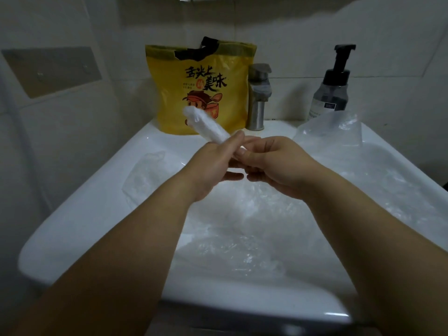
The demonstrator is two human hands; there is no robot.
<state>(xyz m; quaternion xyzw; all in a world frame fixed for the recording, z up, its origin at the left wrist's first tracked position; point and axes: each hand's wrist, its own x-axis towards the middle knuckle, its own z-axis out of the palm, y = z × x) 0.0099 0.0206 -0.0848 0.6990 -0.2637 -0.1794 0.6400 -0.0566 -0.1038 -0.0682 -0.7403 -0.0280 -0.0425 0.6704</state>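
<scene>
Roll (208, 128): white, soft-looking, fabric or paper, can't tell which; wound into a tight cylinder, surface a bit fuzzy and motion-blurred. Pose: tilted, free rounded end pointing up, left and away from the person. Lower end hidden between the fingers of left hand (211, 166) and right hand (274, 163), both gripping it where the hands meet. Held in the air above the sink (80, 190), free end seen against the yellow bag (201, 69)

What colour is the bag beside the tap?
The bag is yellow with black lettering; head view.
</scene>
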